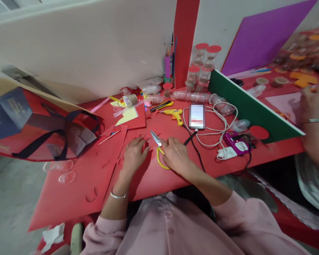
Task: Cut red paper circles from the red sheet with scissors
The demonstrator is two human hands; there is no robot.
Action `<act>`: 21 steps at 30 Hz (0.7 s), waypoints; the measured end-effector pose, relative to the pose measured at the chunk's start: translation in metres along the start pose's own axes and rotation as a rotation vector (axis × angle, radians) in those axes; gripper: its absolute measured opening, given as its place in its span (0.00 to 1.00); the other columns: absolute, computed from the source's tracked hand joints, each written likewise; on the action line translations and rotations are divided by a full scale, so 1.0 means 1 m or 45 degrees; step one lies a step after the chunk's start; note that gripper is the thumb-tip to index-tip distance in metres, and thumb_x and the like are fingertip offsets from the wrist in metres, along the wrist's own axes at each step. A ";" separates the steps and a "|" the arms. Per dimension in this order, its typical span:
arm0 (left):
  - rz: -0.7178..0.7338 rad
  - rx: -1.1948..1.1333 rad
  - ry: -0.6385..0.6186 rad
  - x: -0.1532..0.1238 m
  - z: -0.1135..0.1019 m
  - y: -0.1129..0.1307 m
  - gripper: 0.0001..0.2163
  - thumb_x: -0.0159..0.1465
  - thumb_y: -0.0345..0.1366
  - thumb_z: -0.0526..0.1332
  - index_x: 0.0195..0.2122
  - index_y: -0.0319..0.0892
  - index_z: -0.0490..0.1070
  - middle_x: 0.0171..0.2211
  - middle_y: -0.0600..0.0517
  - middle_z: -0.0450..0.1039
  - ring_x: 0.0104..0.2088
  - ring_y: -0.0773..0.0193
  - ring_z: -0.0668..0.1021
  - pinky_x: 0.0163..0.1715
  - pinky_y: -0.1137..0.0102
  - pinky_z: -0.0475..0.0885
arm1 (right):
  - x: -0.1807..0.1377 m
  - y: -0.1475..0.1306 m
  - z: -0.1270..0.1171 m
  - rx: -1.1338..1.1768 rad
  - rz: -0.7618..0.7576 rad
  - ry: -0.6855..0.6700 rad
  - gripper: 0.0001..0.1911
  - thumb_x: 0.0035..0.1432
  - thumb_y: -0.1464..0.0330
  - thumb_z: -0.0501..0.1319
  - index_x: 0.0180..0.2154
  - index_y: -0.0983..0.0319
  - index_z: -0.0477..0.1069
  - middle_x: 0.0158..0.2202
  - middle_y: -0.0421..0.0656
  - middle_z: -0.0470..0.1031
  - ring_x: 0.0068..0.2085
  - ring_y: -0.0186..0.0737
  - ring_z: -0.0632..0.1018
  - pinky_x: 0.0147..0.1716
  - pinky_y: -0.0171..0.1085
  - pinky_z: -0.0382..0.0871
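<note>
My right hand (175,154) is closed on the yellow handles of a pair of scissors (158,147), whose open blades point up and to the left. My left hand (134,152) rests on the red table (175,177), its fingers curled around a small piece of red paper (146,146) just left of the blades. A large red paper sheet (77,191) with cut-out shapes lies to the left of my left hand.
A yellow glue gun (174,114), a phone (197,115), white cables (215,131) and a purple device (236,142) lie behind my hands. Plastic jars (202,63) stand at the back. A green board (250,106) divides off another person's arm (315,124) at right. A red bag (42,131) lies left.
</note>
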State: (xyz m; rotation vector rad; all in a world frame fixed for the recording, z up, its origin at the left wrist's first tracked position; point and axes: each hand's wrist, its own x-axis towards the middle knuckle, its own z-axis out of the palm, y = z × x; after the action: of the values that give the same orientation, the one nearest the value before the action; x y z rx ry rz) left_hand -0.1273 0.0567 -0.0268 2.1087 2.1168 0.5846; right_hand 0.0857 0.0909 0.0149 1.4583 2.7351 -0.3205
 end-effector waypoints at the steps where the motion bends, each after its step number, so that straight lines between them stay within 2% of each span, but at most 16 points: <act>1: -0.009 0.003 0.012 -0.004 0.000 -0.001 0.14 0.69 0.40 0.61 0.54 0.45 0.77 0.58 0.42 0.77 0.59 0.47 0.77 0.61 0.52 0.70 | -0.002 -0.003 0.000 -0.011 -0.011 -0.002 0.28 0.69 0.71 0.55 0.68 0.63 0.62 0.51 0.58 0.75 0.51 0.58 0.77 0.46 0.46 0.73; 4: -0.042 0.018 0.044 -0.014 -0.002 -0.007 0.14 0.69 0.40 0.62 0.53 0.46 0.77 0.58 0.42 0.77 0.57 0.47 0.78 0.59 0.53 0.71 | -0.005 -0.007 0.005 -0.024 0.034 -0.067 0.25 0.68 0.73 0.53 0.65 0.64 0.65 0.51 0.58 0.75 0.47 0.56 0.80 0.42 0.44 0.74; 7: -0.059 0.012 0.043 -0.016 -0.002 -0.013 0.14 0.69 0.40 0.62 0.53 0.45 0.77 0.58 0.41 0.77 0.56 0.48 0.79 0.58 0.54 0.72 | -0.004 -0.006 0.011 0.009 0.134 -0.103 0.27 0.67 0.71 0.55 0.66 0.66 0.63 0.51 0.59 0.76 0.44 0.54 0.83 0.39 0.42 0.75; 11: -0.058 0.002 0.035 -0.003 -0.001 -0.021 0.11 0.70 0.40 0.60 0.48 0.44 0.78 0.52 0.41 0.80 0.52 0.50 0.80 0.54 0.58 0.73 | -0.007 0.003 0.009 0.102 0.205 -0.110 0.28 0.66 0.64 0.59 0.64 0.67 0.65 0.46 0.57 0.81 0.44 0.57 0.84 0.40 0.43 0.74; 14: -0.026 0.001 0.010 0.012 0.000 -0.028 0.10 0.71 0.39 0.58 0.44 0.43 0.78 0.45 0.42 0.81 0.48 0.51 0.81 0.50 0.60 0.74 | -0.013 0.014 0.000 0.229 0.267 -0.102 0.27 0.65 0.58 0.61 0.62 0.61 0.68 0.43 0.52 0.84 0.44 0.57 0.85 0.40 0.43 0.72; 17: 0.013 -0.002 -0.009 0.027 0.004 -0.035 0.12 0.72 0.40 0.57 0.45 0.42 0.78 0.48 0.41 0.81 0.50 0.52 0.80 0.52 0.59 0.73 | -0.014 0.022 -0.016 0.382 0.264 -0.011 0.28 0.63 0.58 0.63 0.63 0.54 0.68 0.45 0.46 0.85 0.45 0.53 0.85 0.39 0.39 0.69; 21: 0.016 0.028 -0.008 0.042 0.014 -0.047 0.14 0.73 0.41 0.56 0.49 0.42 0.78 0.59 0.39 0.76 0.59 0.48 0.76 0.60 0.53 0.70 | 0.005 0.024 -0.037 0.446 0.088 0.110 0.30 0.63 0.60 0.64 0.65 0.53 0.67 0.46 0.45 0.85 0.45 0.51 0.84 0.38 0.38 0.67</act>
State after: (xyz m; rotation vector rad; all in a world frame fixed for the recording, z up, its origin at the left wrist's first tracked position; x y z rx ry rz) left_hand -0.1688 0.1022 -0.0466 2.1338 2.1177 0.5583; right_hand 0.1053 0.1155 0.0468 1.6729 2.7917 -0.7858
